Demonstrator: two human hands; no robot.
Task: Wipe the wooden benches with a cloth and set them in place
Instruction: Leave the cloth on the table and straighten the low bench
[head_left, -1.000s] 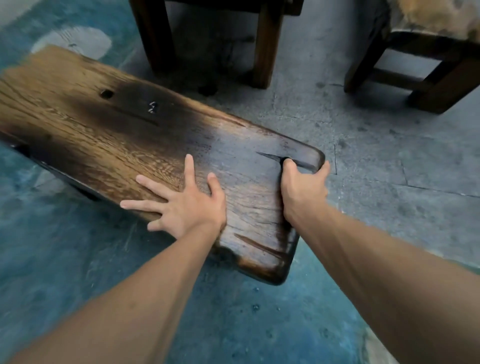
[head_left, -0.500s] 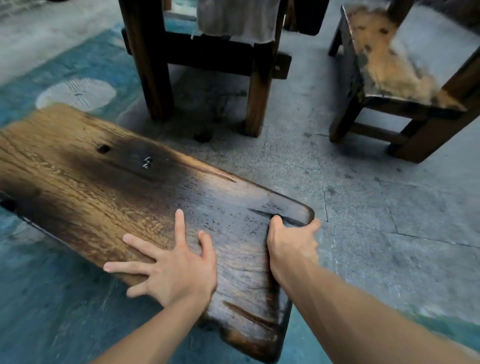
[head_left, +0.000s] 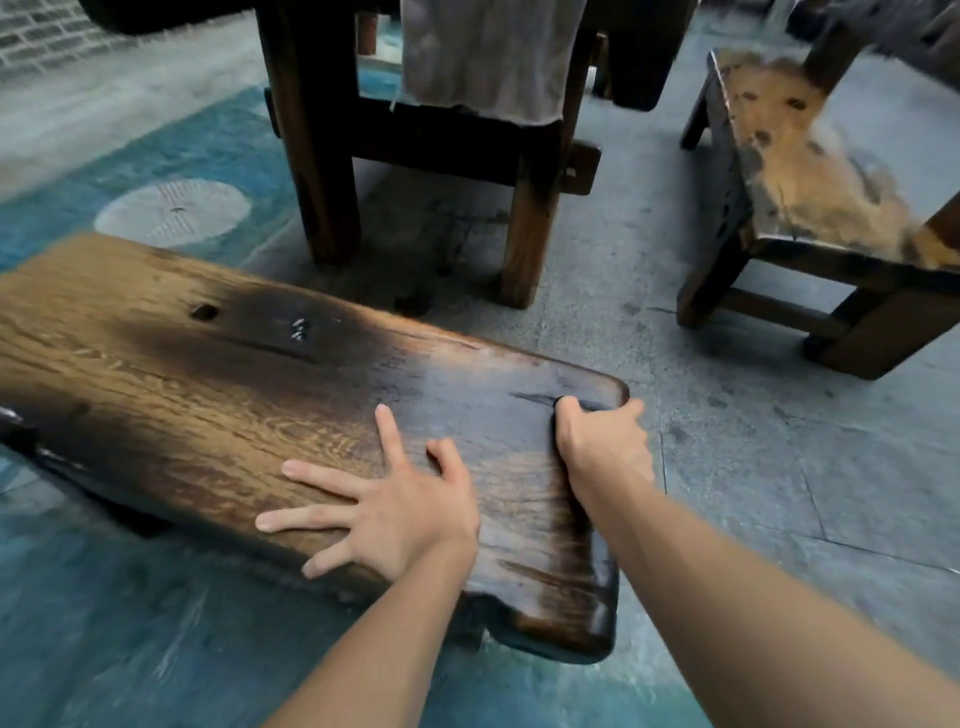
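Note:
A long, dark-stained wooden bench (head_left: 197, 384) runs from the left edge to the lower middle of the view, its top worn pale at the left. My left hand (head_left: 384, 514) lies flat on the top near the front edge, fingers spread. My right hand (head_left: 602, 447) is closed over the bench's right end, thumb on top and fingers wrapped around the edge. A grey-white cloth (head_left: 488, 57) hangs from a dark wooden table (head_left: 317, 156) beyond the bench.
A second wooden bench (head_left: 810, 171), its top patchy and pale, stands at the right on grey paving. The floor under me is painted blue-green with a pale round patch (head_left: 174, 210) at the left. The table's legs stand close behind the bench.
The view has tilted up, bringing the table, the hanging cloth and the second bench into sight. Both hands keep their places on the bench, which sits lower in the frame.

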